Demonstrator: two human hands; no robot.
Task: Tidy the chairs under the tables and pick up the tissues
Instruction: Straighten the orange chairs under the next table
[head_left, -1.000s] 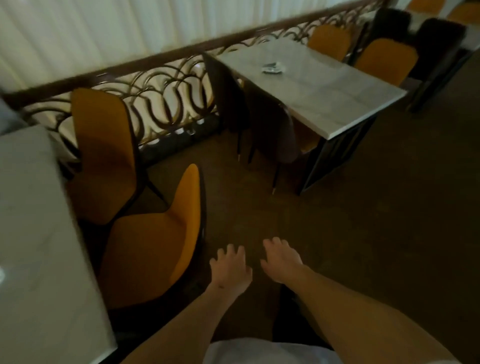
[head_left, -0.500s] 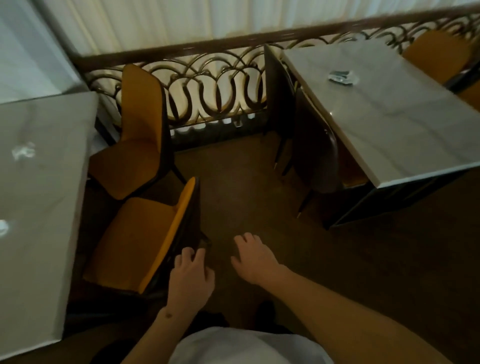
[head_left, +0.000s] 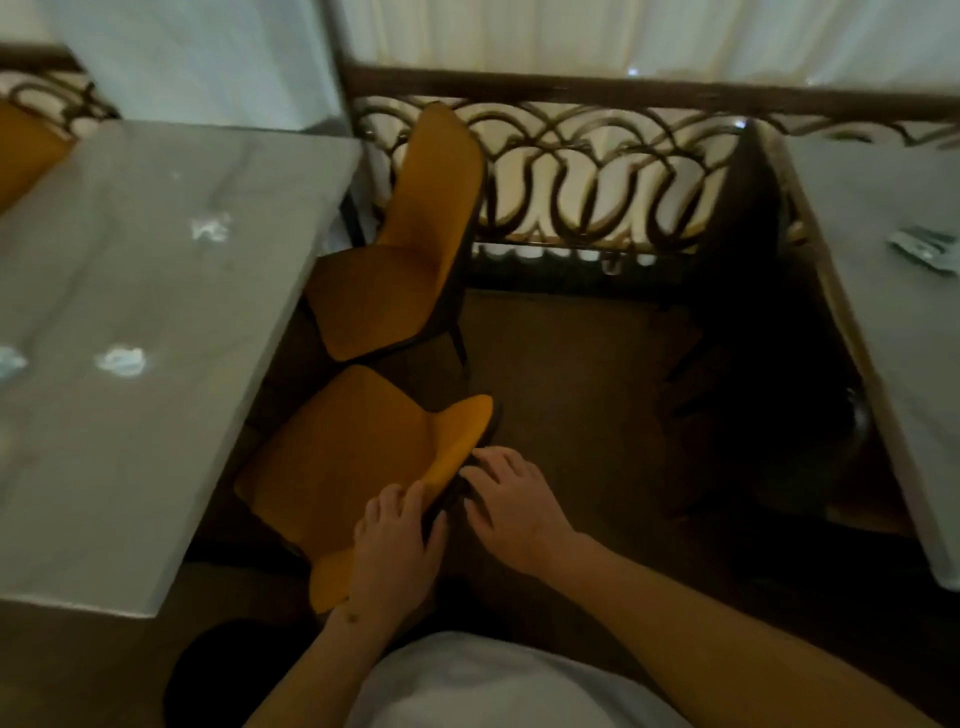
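1. Fingers (head_left: 402, 501) of L hand (head_left: 396, 551) curl over the top edge of the near chair's backrest (head_left: 457, 457), gripping it from the seat side.
2. R hand (head_left: 511, 506) lies on the dark rear face of the same backrest, fingers spread and bent against it; looks like a grip w/ thumb hidden, but blur makes that hard to confirm.
3. Near orange chair (head_left: 343, 467) stands beside the left surface (head_left: 135, 364), seat front at its edge and mostly not under it.
4. Second orange chair (head_left: 410, 249) sits farther off along the same edge, backrest upright, just in front of the scrolled railing (head_left: 597, 182); seat only partly under the surface.
5. Tissues on the left surface: one crumpled white wad (head_left: 122, 361) mid-surface, another (head_left: 210, 228) farther back, a third (head_left: 10, 364) cut off at the frame's left edge.
6. Right surface (head_left: 893, 364) carries a small flat packet (head_left: 927, 249) near the frame's right edge; dark chairs (head_left: 748, 260) are pushed in along its left side.
7. Both bare forearms reach in from the bottom of the frame, above a white shirt (head_left: 498, 680). Floor (head_left: 566, 364) between the surfaces is dark brown.
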